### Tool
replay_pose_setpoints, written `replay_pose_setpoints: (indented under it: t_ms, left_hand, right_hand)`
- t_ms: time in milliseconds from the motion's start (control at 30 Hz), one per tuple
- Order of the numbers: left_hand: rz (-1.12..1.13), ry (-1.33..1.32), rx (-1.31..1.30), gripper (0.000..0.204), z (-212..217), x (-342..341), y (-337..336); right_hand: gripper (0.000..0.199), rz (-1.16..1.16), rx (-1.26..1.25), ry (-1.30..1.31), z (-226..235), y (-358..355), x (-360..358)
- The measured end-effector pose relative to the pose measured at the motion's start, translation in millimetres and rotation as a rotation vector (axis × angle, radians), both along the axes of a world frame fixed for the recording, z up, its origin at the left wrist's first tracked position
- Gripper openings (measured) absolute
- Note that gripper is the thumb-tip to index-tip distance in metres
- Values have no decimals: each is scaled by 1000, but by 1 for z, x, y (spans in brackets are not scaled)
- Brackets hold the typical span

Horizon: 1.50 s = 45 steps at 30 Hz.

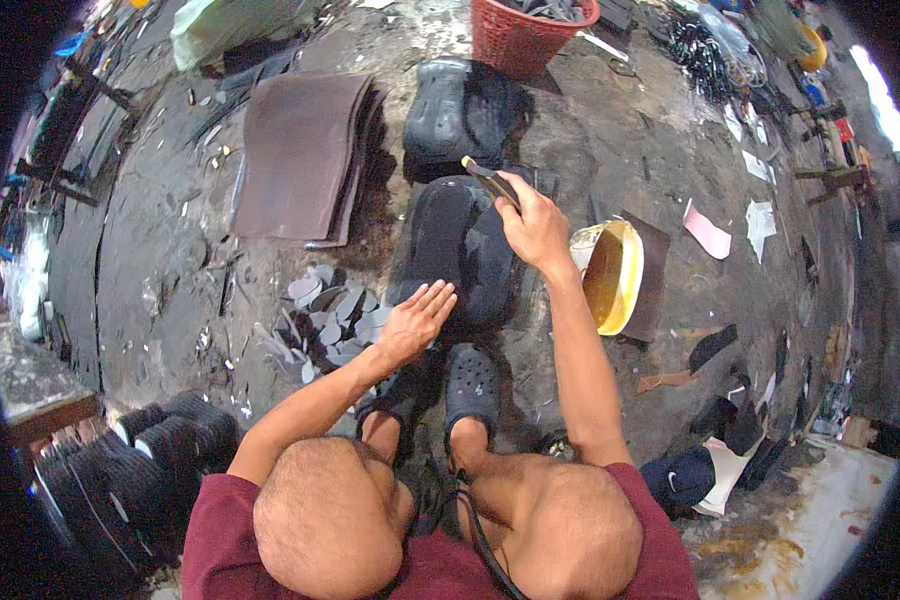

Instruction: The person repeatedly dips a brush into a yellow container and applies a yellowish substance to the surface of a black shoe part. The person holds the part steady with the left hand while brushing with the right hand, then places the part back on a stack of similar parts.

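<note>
Fingers together and stretched out, my left hand [417, 322] lies flat on the near end of a black sole-shaped piece [437, 235]. This piece rests on a dark rounded block [485, 270] in front of my feet. My right hand [535, 225] is closed around a dark brush [492, 184] with a pale yellow tip, held over the far right part of the block. Right of that hand is a yellow-rimmed tub [625, 290] with amber-brown contents or residue inside. Grey cut pieces [335, 318] lie in a heap left of my left hand.
Brown sheets [295, 155] are stacked at the left. Beyond the block are another black block [457, 112] and a red basket [520, 40] with grey pieces. Black soles [100, 490] stand in rows at the lower left. Scraps, including a pink one [707, 230], litter the right side.
</note>
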<state>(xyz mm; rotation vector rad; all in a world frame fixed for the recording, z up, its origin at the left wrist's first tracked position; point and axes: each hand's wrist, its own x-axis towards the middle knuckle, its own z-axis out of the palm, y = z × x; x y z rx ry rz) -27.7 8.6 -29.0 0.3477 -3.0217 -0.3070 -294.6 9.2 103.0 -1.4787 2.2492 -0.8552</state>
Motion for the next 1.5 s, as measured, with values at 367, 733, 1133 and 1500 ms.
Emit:
replay_pose_setpoints:
  t_ms: [367, 733, 1133, 1500]
  left_hand:
    - [-32, 17, -7, 62, 2, 2, -10]
    - [-64, 53, 37, 58, 11, 5, -7]
    - [78, -330, 341, 63, 12, -13, -1]
    - [128, 92, -29, 67, 7, -31, 9]
  right_hand:
    - [44, -72, 232, 115, -27, 9, 56]
    - [39, -219, 197, 215, -75, -42, 4]
    - [45, 1017, 442, 135, -31, -63, 93]
    - [31, 519, 356, 435, -61, -43, 43]
